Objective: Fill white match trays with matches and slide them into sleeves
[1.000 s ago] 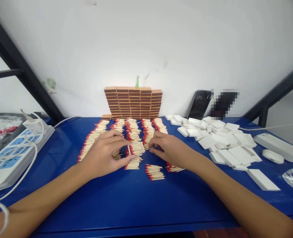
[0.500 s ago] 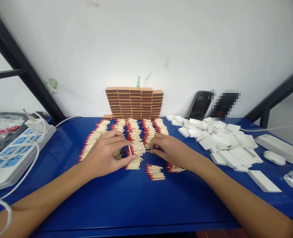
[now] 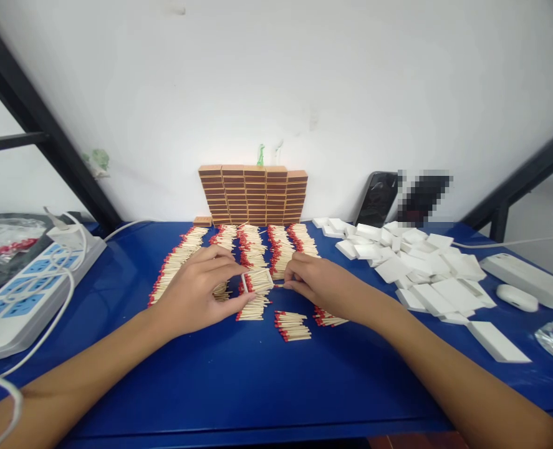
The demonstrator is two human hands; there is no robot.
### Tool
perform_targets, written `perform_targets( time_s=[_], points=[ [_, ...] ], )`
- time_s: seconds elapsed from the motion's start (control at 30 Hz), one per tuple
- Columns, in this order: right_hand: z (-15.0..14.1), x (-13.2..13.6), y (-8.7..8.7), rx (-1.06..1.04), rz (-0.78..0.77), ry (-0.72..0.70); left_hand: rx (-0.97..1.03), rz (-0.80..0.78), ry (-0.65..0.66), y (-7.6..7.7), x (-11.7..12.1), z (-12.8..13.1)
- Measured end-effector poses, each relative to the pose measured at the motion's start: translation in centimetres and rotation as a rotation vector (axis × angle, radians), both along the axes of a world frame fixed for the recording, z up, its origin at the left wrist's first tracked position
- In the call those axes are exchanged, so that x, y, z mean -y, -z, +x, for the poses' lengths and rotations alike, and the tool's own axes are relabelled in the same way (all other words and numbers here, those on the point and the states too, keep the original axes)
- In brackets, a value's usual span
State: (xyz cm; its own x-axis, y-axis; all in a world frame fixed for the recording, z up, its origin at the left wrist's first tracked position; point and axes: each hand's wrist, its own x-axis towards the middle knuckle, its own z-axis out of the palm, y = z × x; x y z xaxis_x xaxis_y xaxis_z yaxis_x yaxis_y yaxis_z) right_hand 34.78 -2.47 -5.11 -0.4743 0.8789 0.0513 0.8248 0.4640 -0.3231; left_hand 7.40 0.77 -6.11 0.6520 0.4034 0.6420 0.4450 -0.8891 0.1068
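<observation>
Between thumb and fingers, my left hand (image 3: 206, 282) grips the end of a small white matchbox tray (image 3: 259, 280), tilted, with matches in it. My right hand (image 3: 316, 280) is closed just right of the tray, and a thin match (image 3: 278, 285) pokes out from its pinched fingertips toward the tray's end. Under and behind both hands lie long rows of red-tipped matches (image 3: 177, 265), partly hidden by the hands. A small separate bundle of matches (image 3: 293, 326) rests in front, on the blue table (image 3: 239, 386).
Stacked brown matchboxes (image 3: 252, 196) stand against the wall, with one lone matchbox (image 3: 202, 221) at their left. A heap of white trays (image 3: 426, 268) covers the right side, near a leaning phone (image 3: 378, 198) and white earbud case (image 3: 517, 298). At left sits a power strip (image 3: 37, 287).
The hands have barely moved. My right fingers have shifted very slightly around the match, while the left hand keeps the tray in the same place.
</observation>
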Motion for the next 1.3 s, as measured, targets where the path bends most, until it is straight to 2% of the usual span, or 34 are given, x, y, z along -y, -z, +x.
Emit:
perform_targets(
  time_s=[0.17, 0.27, 0.47, 0.73, 1.03, 1.13, 1.3],
  points=[
    [0.5, 0.4, -1.0, -0.091, 0.153, 0.035, -0.001, -0.009, -0.009, 0.0, 0.1, 0.0],
    [-0.1, 0.8, -1.1, -0.163, 0.198, -0.003, 0.002, -0.020, -0.006, 0.2, 0.3, 0.1],
    [-1.9, 1.6, -0.7, -0.172, 0.187, -0.077, 0.003, -0.039, 0.028, 0.2, 0.7, 0.5],
    [-2.4, 1.8, -0.1, -0.156, 0.193, -0.089, -0.011, 0.008, 0.076, 0.2, 1.2, 0.7],
    [-0.6, 0.7, -0.6, -0.207, 0.250, -0.032, 0.007, -0.013, 0.048, 0.0, 0.9, 0.4],
    [0.3, -0.1, 0.0, -0.145, 0.240, -0.006, 0.021, 0.001, 0.018, -0.1, 0.6, 0.3],
    [0.5, -1.0, 1.2, -0.090, 0.144, -0.052, 0.009, 0.004, -0.003, -0.2, 0.4, 0.2]
  ],
)
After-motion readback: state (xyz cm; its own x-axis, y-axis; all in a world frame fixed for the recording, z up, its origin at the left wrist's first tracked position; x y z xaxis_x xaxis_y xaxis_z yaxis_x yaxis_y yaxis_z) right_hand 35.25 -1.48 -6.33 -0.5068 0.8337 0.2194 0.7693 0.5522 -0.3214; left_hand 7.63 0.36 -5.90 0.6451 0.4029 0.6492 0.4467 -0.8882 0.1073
